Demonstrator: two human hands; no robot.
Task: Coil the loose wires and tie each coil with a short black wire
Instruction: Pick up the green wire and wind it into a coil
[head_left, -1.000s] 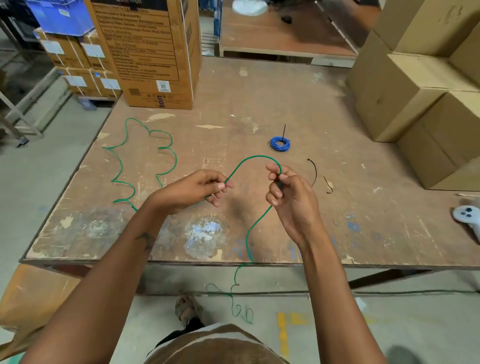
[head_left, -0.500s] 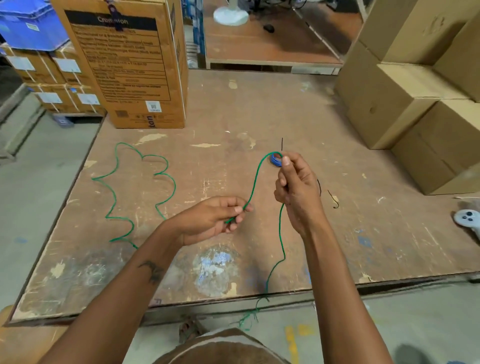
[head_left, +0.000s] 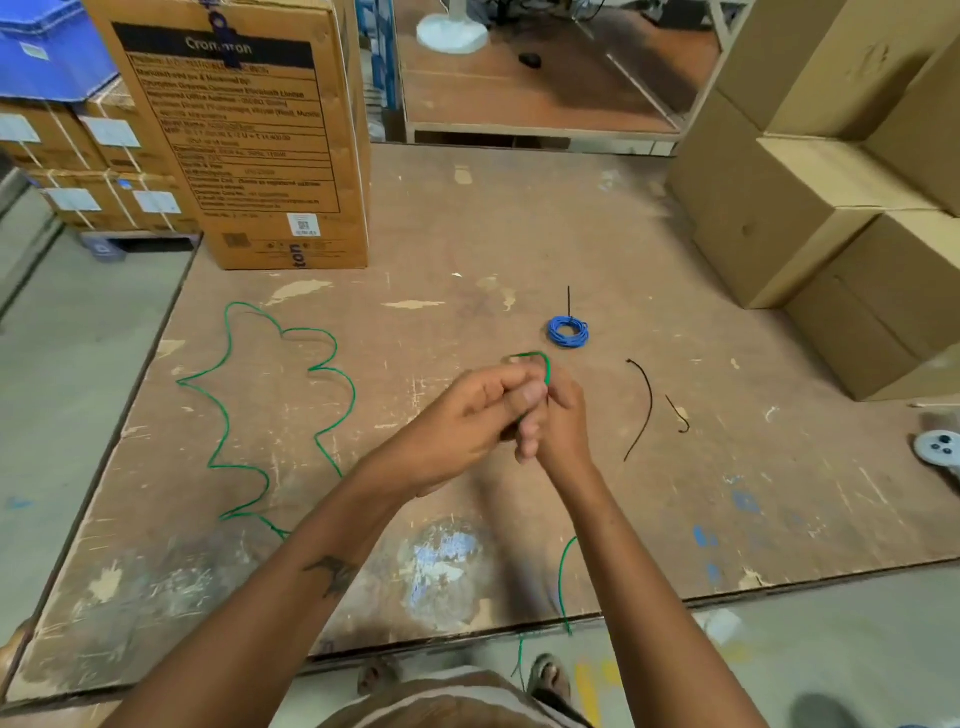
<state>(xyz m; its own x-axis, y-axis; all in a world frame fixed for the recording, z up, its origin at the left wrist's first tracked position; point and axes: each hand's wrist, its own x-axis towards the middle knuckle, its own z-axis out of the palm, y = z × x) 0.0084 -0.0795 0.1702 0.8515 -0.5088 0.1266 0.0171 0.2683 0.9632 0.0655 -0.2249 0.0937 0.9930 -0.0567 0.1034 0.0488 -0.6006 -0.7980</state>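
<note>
Hands now meet over the table (head_left: 519, 223), closing the gap seen before.
Left hand (head_left: 467, 421) and right hand (head_left: 558, 421) pinch the green wire (head_left: 332, 415) (grip seemingly shared; blurred), its small loop above the knuckles, near the blue coil (head_left: 568, 331).

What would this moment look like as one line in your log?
step: coiling green wire | left hand: holds wire | right hand: holds small loop | blue coil: tied, on table | short black wire: untouched
</note>
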